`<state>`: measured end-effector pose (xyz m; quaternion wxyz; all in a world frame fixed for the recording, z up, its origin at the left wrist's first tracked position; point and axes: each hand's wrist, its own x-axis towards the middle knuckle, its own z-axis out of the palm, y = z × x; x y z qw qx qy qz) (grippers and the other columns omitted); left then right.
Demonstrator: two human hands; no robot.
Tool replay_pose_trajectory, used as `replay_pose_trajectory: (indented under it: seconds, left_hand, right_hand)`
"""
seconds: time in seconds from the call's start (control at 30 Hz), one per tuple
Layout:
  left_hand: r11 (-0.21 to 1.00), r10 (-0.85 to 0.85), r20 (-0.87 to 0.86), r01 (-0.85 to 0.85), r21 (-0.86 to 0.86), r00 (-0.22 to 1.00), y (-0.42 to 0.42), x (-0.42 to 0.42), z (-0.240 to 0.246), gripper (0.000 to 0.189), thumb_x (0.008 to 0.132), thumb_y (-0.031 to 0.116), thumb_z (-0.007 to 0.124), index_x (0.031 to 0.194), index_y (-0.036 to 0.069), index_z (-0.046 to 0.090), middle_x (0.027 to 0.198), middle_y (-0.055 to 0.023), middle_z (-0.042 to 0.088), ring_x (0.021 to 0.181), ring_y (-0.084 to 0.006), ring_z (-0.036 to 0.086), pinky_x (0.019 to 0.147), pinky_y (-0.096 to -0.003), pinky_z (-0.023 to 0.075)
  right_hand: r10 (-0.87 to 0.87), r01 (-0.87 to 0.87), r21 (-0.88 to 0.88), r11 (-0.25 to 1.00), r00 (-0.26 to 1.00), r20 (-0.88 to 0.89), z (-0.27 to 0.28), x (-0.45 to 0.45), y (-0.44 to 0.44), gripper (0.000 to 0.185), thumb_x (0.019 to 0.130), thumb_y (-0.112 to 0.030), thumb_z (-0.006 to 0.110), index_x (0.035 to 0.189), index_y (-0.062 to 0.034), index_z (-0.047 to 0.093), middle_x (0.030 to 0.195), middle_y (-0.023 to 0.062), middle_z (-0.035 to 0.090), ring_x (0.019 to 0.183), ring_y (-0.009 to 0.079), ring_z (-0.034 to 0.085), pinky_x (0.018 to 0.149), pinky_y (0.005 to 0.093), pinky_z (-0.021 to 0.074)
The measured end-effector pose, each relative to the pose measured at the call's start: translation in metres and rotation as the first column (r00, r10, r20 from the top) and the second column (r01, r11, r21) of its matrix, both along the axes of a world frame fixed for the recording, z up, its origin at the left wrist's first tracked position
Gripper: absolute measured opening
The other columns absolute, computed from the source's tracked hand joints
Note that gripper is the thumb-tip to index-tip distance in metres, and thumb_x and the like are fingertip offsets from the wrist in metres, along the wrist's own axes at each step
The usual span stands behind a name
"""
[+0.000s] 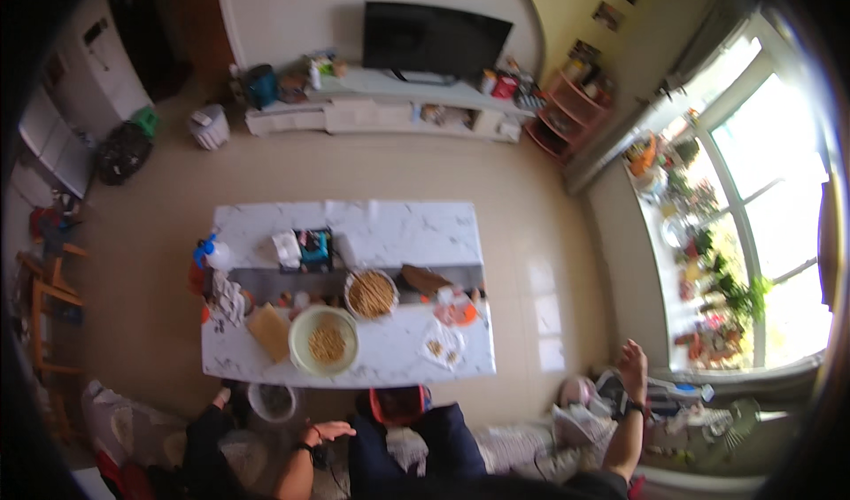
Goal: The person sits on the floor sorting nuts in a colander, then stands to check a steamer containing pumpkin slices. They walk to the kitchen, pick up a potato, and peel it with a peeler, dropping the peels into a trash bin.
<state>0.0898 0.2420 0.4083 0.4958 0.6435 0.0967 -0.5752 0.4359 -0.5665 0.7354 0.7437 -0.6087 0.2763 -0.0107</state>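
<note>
My left hand [330,430] is held over the left side of my lap, fingers extended, with nothing in it. Raised far out to the right is my right hand [633,360], its fingers partly bent and no object visible in it. Before me stands a marble-patterned table [398,360]. Near its front edge sits a pale green basin [299,341] with small tan pieces [327,345] inside. Behind it, a round bowl [370,294] holds longer tan pieces. A white plastic sheet [443,349] with small bits on it lies to the right, and a tan board or card [268,333] is left of the basin.
A red container [398,407] is between my knees, and a whitish bucket [272,402] stands left of it. Another person's arm or foot [222,397] shows at left. A spray bottle [216,254] stands on the table's left end. Bags and items [584,424] lie on the sofa at right.
</note>
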Motion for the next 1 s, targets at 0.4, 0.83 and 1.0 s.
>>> replay_pose_trajectory:
  seconds: [0.4,0.83,1.0]
  left_hand:
    - [0.989,0.053,-0.207,-0.023,0.145,0.977,-0.163,-0.026,0.081,0.078,0.086,0.056,0.073,0.146,0.011,0.055,0.149,-0.0085,0.054,0.121,-0.0315,0.062,0.093,-0.0410,0.0570]
    - [0.962,0.221,0.140,-0.239,0.131,0.965,-0.487,0.156,0.118,0.050,0.091,0.031,0.078,0.130,0.006,0.061,0.108,-0.0093,0.073,0.089,-0.0178,0.070,0.078,-0.0331,0.0564]
    - [0.956,0.290,0.304,-0.261,-0.133,0.907,-0.583,0.250,0.118,0.047,0.095,0.032,0.073,0.134,0.010,0.060,0.107,-0.0046,0.071,0.093,-0.0125,0.068,0.075,-0.0272,0.0535]
  right_hand:
    - [0.756,-0.918,-0.178,0.354,0.393,-0.523,-0.053,-0.071,-0.034,0.029,0.099,-0.019,0.062,0.122,-0.0018,0.066,0.088,0.0112,0.074,0.077,0.0198,0.072,0.060,0.0344,0.0544]
    - [0.184,-0.596,-0.318,0.737,0.631,-0.754,-0.220,-0.242,-0.358,0.029,0.098,-0.028,0.060,0.105,-0.0038,0.075,0.076,0.0113,0.072,0.059,0.0218,0.067,0.052,0.0390,0.0517]
    - [0.372,-0.817,-0.143,0.558,0.401,-0.837,-0.276,-0.264,-0.436,0.025,0.095,-0.027,0.060,0.102,-0.0077,0.074,0.082,0.0082,0.072,0.072,0.0229,0.069,0.063,0.0418,0.0545]
